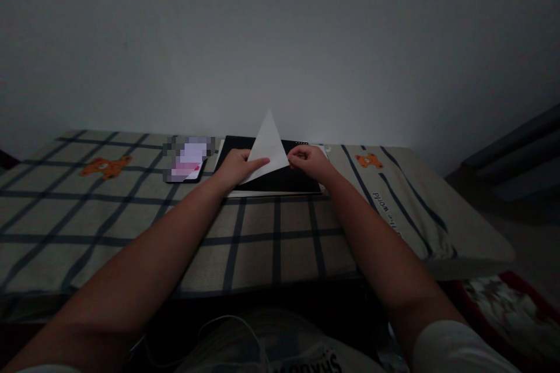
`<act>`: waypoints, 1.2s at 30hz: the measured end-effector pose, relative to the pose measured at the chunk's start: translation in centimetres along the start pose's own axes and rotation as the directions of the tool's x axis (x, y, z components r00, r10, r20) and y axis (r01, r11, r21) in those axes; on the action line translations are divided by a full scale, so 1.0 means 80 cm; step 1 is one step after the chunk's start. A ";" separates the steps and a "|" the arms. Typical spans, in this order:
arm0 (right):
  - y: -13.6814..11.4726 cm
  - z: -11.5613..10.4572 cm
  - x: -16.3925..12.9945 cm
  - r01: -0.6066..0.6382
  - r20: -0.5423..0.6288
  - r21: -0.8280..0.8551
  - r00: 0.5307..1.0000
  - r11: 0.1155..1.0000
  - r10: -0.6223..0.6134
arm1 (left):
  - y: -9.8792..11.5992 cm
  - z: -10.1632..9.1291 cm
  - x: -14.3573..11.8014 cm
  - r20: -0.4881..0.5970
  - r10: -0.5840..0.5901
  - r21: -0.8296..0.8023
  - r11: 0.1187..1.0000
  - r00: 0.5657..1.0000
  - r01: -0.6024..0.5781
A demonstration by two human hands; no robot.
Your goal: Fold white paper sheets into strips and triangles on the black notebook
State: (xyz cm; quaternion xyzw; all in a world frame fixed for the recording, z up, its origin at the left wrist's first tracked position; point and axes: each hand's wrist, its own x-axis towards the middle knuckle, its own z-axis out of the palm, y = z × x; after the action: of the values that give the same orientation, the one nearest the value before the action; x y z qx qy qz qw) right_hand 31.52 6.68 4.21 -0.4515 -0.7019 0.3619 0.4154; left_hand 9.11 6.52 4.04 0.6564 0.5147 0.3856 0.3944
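A white sheet of paper [268, 143], folded to a triangle with its point away from me, is held up over a flat black board or folder [289, 182]. My left hand [238, 169] grips the paper's left side, the thumb lying across its face and the other fingers behind it. At the paper's lower right corner my right hand [308, 162] is closed, thumb and fingertips pinched at that corner. Under the black board, white edges of paper [238, 193] stick out.
A phone [188, 160] with a lit, blurred screen lies to the left. Checked cloth with bear prints [105, 168] covers the table. A grey wall [280, 41] rises behind it. Below the table's front edge runs a white cable [236, 319]. Something red and white [503, 309] is at lower right.
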 end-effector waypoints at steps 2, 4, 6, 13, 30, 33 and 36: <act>-0.001 0.000 -0.001 0.003 0.005 -0.004 1.000 1.000 -0.003 | -0.001 0.000 0.001 0.009 -0.001 0.002 1.000 1.000 0.001; -0.002 0.001 -0.001 0.015 0.004 -0.008 1.000 1.000 -0.015 | -0.002 0.000 0.001 0.014 -0.004 0.003 1.000 1.000 0.004; -0.002 0.002 -0.002 0.028 0.000 -0.017 1.000 0.999 -0.028 | -0.003 0.000 0.001 0.020 -0.003 0.000 1.000 1.000 0.003; 0.000 0.004 -0.002 0.025 -0.031 -0.055 0.999 0.998 -0.027 | -0.003 0.003 0.001 0.020 0.012 -0.016 1.000 1.000 -0.012; 0.000 0.017 -0.001 -0.097 -0.128 -0.120 0.988 0.988 0.082 | -0.005 0.006 0.001 0.003 0.065 0.086 0.994 0.998 -0.065; -0.006 0.019 -0.002 -0.077 -0.171 -0.245 0.985 0.967 0.036 | -0.005 0.008 0.001 0.014 0.071 0.107 0.992 0.997 -0.072; -0.007 0.018 -0.001 -0.115 -0.201 -0.279 0.978 0.953 0.059 | -0.003 0.007 0.000 -0.003 0.080 0.167 0.983 0.997 -0.078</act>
State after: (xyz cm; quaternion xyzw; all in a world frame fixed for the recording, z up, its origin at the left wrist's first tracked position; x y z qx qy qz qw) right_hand 30.04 6.24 4.10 -0.5703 -0.6838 0.2286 0.3936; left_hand 9.55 6.50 3.57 0.7050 0.5207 0.3598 0.3201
